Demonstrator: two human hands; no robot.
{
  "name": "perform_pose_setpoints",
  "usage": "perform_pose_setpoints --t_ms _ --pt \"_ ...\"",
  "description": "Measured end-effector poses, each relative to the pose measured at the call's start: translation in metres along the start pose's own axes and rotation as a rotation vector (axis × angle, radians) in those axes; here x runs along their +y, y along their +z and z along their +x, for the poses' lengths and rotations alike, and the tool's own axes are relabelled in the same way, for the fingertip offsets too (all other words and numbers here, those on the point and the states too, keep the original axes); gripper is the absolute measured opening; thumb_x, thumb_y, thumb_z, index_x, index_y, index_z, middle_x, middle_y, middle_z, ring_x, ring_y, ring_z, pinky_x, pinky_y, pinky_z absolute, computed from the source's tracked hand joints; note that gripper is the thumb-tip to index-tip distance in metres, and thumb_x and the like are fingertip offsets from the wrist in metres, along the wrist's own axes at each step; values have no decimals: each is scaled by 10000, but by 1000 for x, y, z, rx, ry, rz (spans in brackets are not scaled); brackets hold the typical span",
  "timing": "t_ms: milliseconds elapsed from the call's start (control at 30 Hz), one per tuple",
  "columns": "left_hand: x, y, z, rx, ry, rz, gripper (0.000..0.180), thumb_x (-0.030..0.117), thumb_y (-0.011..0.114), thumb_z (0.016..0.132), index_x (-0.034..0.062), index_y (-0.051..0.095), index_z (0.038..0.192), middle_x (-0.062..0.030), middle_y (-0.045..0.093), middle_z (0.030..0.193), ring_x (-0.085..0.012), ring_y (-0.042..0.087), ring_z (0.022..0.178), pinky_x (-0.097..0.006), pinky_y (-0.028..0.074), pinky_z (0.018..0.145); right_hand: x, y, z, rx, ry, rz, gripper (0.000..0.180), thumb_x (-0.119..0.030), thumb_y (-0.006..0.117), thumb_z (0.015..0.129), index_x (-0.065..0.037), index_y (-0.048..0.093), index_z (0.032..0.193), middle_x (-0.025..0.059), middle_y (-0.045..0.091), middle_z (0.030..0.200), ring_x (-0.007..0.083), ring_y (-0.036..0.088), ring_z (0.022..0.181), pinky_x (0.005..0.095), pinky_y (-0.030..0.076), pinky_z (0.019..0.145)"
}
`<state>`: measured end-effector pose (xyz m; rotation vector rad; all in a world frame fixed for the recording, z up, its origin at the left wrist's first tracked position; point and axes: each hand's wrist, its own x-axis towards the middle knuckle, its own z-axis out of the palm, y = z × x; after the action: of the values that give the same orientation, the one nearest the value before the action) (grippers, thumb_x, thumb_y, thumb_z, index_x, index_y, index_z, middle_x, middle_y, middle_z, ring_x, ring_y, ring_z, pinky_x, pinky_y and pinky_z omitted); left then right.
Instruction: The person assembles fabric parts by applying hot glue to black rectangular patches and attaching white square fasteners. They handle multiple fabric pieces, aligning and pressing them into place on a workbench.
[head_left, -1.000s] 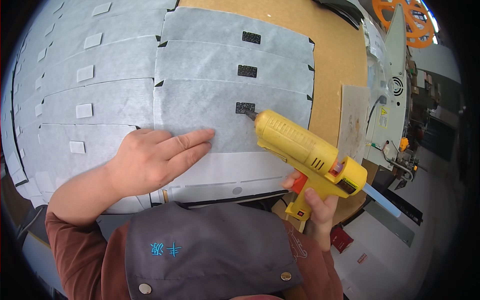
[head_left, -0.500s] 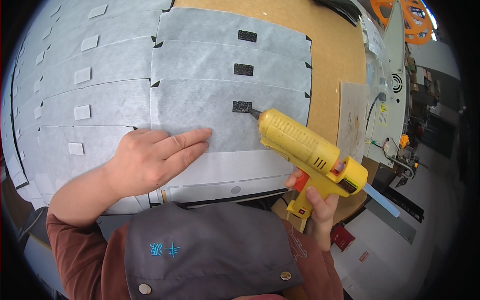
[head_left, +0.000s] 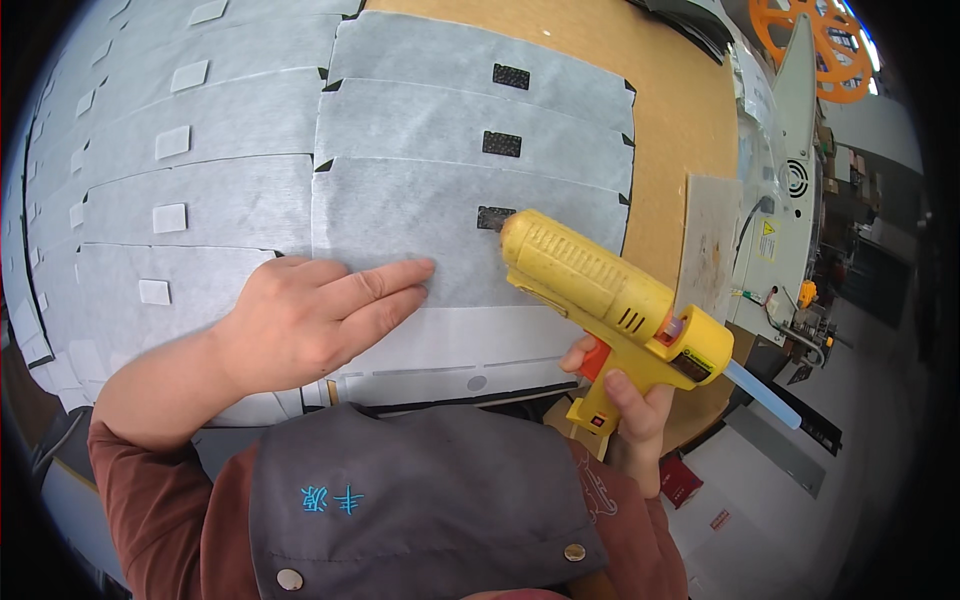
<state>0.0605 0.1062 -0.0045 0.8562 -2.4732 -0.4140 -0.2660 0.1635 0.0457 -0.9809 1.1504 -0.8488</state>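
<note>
My right hand [head_left: 642, 412] grips a yellow hot glue gun [head_left: 590, 277] by its handle, with a finger at the red trigger. A pale glue stick [head_left: 762, 393] sticks out of its back end. The dark nozzle tip is over the nearest black speckled patch [head_left: 488, 214], a small rectangle on a pale grey fabric-like sheet [head_left: 400, 200]. My left hand [head_left: 300, 318] rests on the sheet's near edge, two fingers stretched out flat and pointing right, holding nothing. Two more black patches [head_left: 502, 144] lie in a row farther back on overlapping sheets.
Overlapping grey sheets with small white rectangles [head_left: 170, 218] cover the left side. Beyond lies a brown board [head_left: 675, 120]. A stained flat plate [head_left: 708, 240] lies at the right, beside a machine [head_left: 775, 230] with wires and an orange reel [head_left: 815, 45].
The glue gun has moved slightly left, bringing its nozzle from the patch's right edge over the patch. My left hand keeps its place on the sheet. The view has shifted a little.
</note>
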Motion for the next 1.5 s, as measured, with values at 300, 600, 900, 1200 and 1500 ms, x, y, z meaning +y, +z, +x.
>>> perform_pose_setpoints --t_ms 300,600,900,1200,1500 --pt "0 0 1 7 7 4 237 62 728 735 56 686 968 -72 700 1141 -87 474 488 -238 397 426 -3 -4 -3 39 -2 -27 508 -74 583 882 62 402 1336 205 583 1112 265 610 977 377 500 859" --pt "-1 1 2 5 8 -12 246 57 729 736 54 678 977 -84 703 1128 -88 490 485 -236 405 419 -3 -12 -8 65 -3 -62 488 -78 563 891 67 407 1330 216 606 1056 265 625 944 375 504 838" --pt "-1 1 1 10 6 -12 250 56 736 736 57 679 979 -82 703 1130 -86 492 485 -235 404 417 1 -12 -9 74 4 -14 519 -78 583 876 61 403 1342 211 576 1143 273 621 953 378 505 833" --pt "0 0 2 13 -2 -20 252 56 734 731 55 683 978 -74 701 1136 -91 482 487 -238 402 422 -7 -1 3 11 28 -28 535 -64 578 868 50 391 1355 208 545 1187 268 601 968 379 499 844" --pt "-1 1 1 10 6 -11 245 56 727 736 55 681 977 -73 702 1134 -90 482 486 -238 402 422 -7 -2 -2 4 46 -27 521 -72 597 876 47 407 1346 189 559 1157 261 603 969 373 495 843"
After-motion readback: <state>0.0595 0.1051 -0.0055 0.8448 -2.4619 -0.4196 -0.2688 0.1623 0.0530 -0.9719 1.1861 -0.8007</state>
